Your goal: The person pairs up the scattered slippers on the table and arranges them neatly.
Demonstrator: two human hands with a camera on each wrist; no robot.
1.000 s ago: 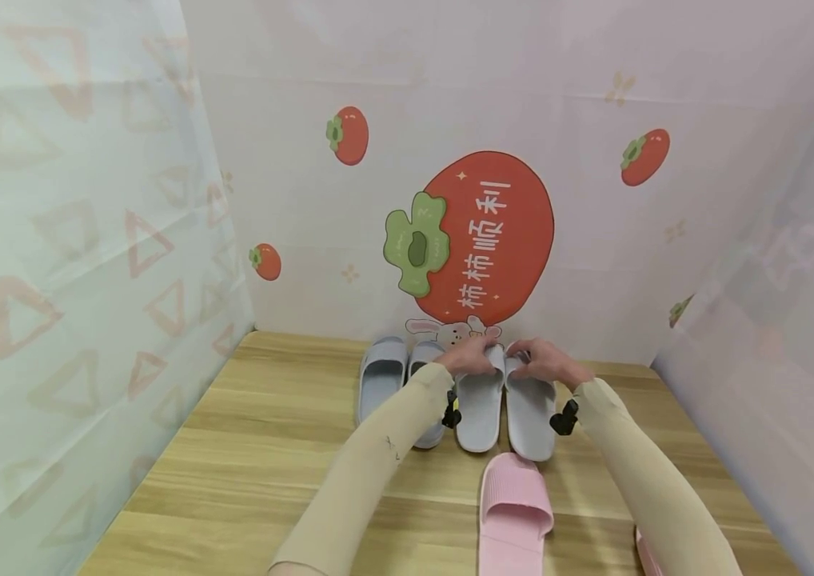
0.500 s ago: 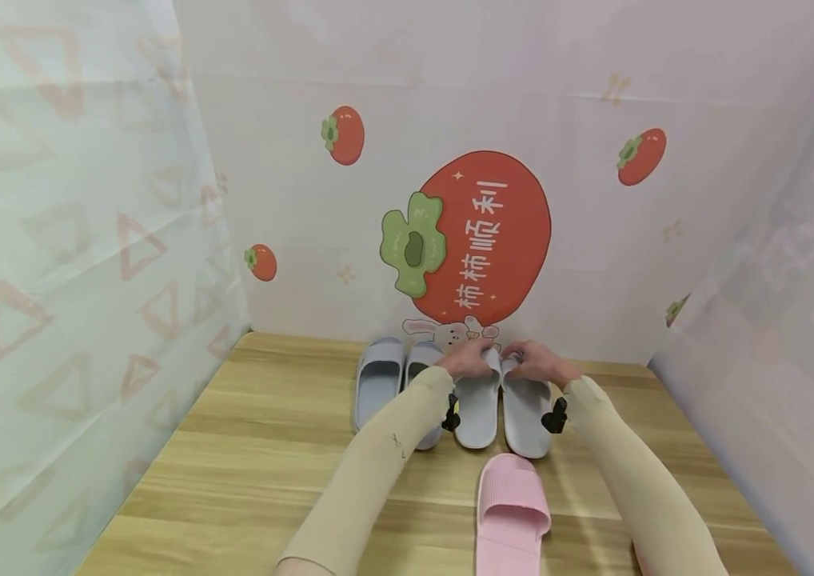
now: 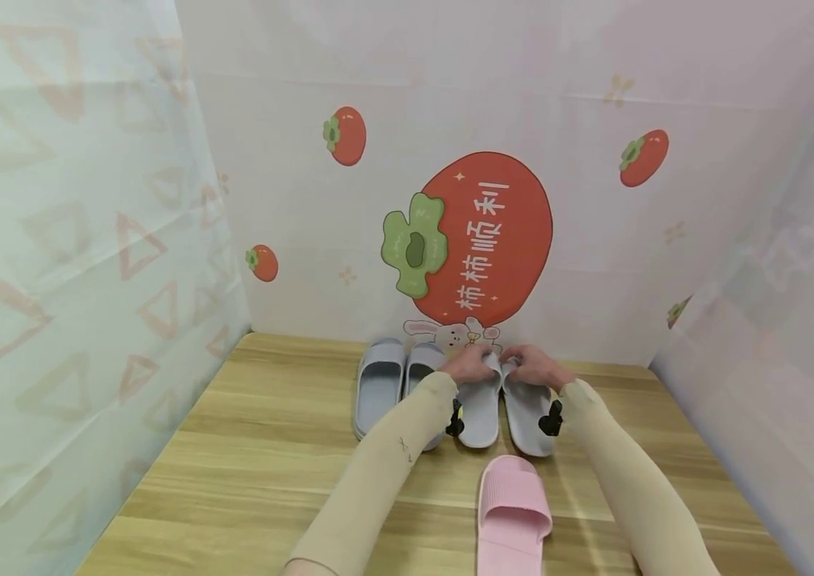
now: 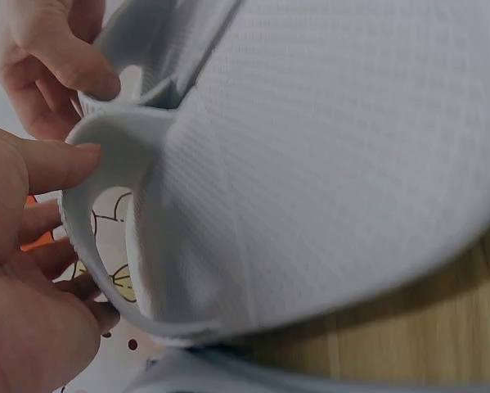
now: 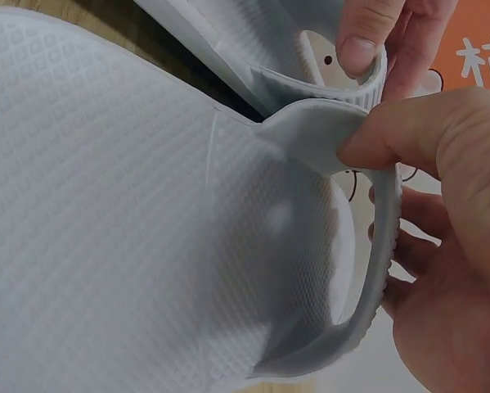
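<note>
My left hand grips the strap of a grey slide slipper, its toe toward the back wall. In the left wrist view the thumb presses inside the strap while the other fingers curl round its outside. Close beside it, my right hand holds the strap of the matching grey slipper in the same way. The right wrist view shows that thumb hooked inside the strap's edge. The straps of both slippers meet side by side, and their heels spread apart slightly.
Another grey slipper pair stands to the left, partly covered by my left sleeve. A pink slipper lies in front on the wooden board. The printed back wall rises right behind the toes.
Both hands keep their grip and have shifted only slightly. The heel of the right-hand slipper has swung a little outward to the right.
</note>
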